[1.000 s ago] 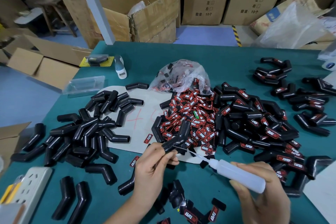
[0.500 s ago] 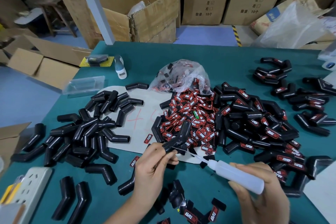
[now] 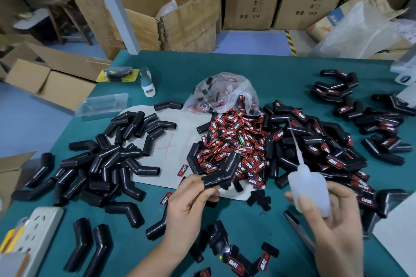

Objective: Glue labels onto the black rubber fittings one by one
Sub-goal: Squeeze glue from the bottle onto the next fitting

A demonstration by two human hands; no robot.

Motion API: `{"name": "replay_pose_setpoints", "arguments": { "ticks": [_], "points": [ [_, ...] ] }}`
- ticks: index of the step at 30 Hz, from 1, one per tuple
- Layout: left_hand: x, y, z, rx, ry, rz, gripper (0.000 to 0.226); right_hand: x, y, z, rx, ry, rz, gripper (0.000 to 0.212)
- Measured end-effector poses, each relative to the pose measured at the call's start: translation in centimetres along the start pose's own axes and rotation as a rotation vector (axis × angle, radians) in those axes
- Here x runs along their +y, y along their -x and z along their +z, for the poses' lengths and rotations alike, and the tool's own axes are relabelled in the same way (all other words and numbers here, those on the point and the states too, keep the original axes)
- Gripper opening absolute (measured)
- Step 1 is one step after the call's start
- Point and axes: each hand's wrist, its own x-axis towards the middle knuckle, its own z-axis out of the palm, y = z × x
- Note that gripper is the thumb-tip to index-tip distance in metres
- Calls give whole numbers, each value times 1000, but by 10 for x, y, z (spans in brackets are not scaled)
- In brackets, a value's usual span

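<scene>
My left hand (image 3: pixel 188 203) grips one bent black rubber fitting (image 3: pixel 221 174) by its lower end, above the table's near middle. My right hand (image 3: pixel 333 225) holds a translucent glue bottle (image 3: pixel 309 189), its long thin nozzle tilted up and away from the fitting. Red-and-black labels (image 3: pixel 231 144) lie heaped in the table's middle. Unlabelled fittings (image 3: pixel 108 164) are piled at the left, labelled fittings (image 3: pixel 315 146) at the right.
A clear bag (image 3: pixel 222 92) with more labels sits behind the heap. A white power strip (image 3: pixel 33 238) lies at the near left. Scissors (image 3: pixel 297 231) lie under my right hand. Loose labels (image 3: pixel 234 263) rest at the near edge. Cardboard boxes (image 3: pixel 180 13) stand beyond the green table (image 3: pixel 225 63).
The bottle's nozzle left the fitting and swung up to the right as my right hand turned the bottle upright. My left hand still holds the fitting.
</scene>
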Motion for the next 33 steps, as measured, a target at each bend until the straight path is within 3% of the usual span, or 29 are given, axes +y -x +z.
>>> {"name": "replay_pose_setpoints", "arguments": {
  "ticks": [7, 12, 16, 25, 27, 29, 30, 31, 33],
  "points": [
    [-1, 0, 1, -57, 88, -56, 24, 9, -11, -7, -118, 490, -4, 47],
    [4, -2, 0, -48, 79, -152, 30, 15, -19, -16, -240, 875, 119, 42],
    [7, -3, 1, -57, 77, -173, 36, 17, -19, -14, -247, 870, 91, 49],
    [0, -4, 0, -28, 117, -246, 26, 27, -19, -15, -202, 1073, -74, 31],
    [-1, -6, -1, -33, 140, -244, 27, 27, -18, -16, -198, 1081, -79, 41],
    [-1, -7, -1, -47, 173, -212, 27, 20, -13, -17, -66, 975, -30, 51],
    [-1, -7, -2, -48, 186, -200, 26, 13, -10, -17, 60, 882, -88, 48],
    [-2, -8, -2, -43, 193, -194, 24, 4, -5, -14, 179, 807, -269, 37],
    [-7, -8, -2, -28, 194, -202, 18, -4, 9, -4, 215, 737, -652, 12]
  ]
}}
